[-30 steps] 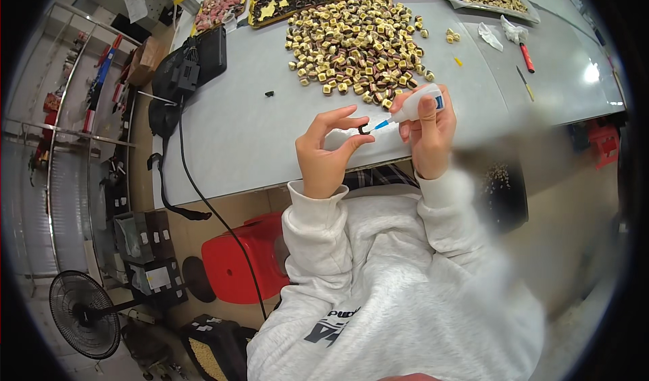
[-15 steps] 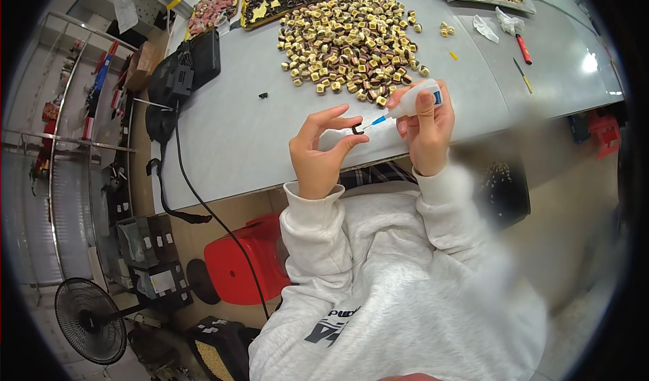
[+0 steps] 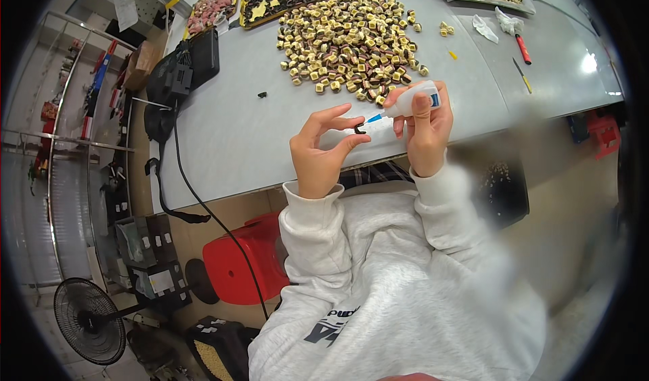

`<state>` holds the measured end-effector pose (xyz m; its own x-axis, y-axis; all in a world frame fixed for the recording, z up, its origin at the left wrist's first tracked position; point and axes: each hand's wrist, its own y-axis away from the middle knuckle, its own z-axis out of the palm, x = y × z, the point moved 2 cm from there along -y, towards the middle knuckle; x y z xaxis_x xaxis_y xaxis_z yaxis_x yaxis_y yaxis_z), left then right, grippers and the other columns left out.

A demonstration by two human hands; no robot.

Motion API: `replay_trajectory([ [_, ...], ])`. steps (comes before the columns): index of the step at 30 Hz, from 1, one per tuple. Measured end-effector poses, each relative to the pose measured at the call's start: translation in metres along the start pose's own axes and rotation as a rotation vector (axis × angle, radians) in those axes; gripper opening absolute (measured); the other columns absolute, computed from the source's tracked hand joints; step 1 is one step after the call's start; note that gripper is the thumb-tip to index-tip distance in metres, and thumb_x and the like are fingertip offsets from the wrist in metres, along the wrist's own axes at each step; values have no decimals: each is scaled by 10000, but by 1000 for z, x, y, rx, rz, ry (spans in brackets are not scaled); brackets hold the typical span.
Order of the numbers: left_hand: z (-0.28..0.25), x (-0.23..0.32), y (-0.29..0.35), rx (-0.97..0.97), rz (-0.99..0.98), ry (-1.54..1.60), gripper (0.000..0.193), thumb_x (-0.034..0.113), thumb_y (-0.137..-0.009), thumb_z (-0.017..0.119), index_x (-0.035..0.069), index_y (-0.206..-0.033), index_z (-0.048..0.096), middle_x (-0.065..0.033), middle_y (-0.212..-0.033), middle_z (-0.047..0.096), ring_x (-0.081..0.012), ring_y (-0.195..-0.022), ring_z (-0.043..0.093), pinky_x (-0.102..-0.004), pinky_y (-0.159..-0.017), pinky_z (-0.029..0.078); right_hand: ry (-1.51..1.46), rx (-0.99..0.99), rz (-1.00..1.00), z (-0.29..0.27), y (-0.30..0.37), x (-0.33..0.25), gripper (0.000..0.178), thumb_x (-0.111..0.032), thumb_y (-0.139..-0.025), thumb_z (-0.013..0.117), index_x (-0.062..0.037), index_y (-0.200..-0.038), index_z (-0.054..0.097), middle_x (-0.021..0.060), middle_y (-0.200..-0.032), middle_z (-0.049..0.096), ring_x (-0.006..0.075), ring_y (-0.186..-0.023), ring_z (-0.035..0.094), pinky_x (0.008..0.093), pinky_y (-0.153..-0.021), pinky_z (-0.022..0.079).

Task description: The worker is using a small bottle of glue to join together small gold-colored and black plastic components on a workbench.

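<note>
Between thumb and forefinger, my left hand [image 3: 320, 152] pinches a small dark C-shaped piece [image 3: 359, 130] above the near edge of the table. My right hand [image 3: 428, 127] is wrapped round a white squeeze bottle [image 3: 410, 102] with a blue needle tip, tilted down to the left. That tip points at the upper part of the dark piece; whether they touch I cannot tell. Just beyond my hands lies a big heap of small cream-and-dark cube-like pieces [image 3: 348, 43]. A single dark piece [image 3: 262, 95] rests on the table left of the heap.
Trays of pink pieces [image 3: 213, 9], dark pieces [image 3: 287, 1] and cream pieces stand along the far side. On the right lie crumpled tissues [image 3: 508, 21], a red-handled tool [image 3: 523, 48] and a thin yellow-handled tool [image 3: 522, 75]. A black cable [image 3: 203, 195] hangs over the left edge, near a red stool [image 3: 243, 259].
The bottle in my right hand has shifted slightly left, bringing its blue tip nearer the upper part of the dark piece. My left hand is almost still.
</note>
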<state>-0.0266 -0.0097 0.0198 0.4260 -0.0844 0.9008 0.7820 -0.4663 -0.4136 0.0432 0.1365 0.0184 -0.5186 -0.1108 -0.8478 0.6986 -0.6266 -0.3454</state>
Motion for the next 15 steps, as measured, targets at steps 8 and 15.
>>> replay_trajectory([
  [8,1,-4,-3,7,-7,24,428,-21,-697,770,17,-1088,602,-109,-839,712,-192,-885,681,-305,-859,468,4,16,-22,-5,-5,4,313,-353,-984,468,-43,-1008,429,149,-860,620,90,-593,500,193,-485,381],
  [15,1,-5,-8,68,-31,85,438,-42,-695,765,4,-1096,595,-97,-845,696,-200,-891,680,-321,-865,470,-198,112,7,-12,-18,3,315,-352,-979,486,-44,-1034,445,135,-901,625,109,-717,524,233,-689,439],
])
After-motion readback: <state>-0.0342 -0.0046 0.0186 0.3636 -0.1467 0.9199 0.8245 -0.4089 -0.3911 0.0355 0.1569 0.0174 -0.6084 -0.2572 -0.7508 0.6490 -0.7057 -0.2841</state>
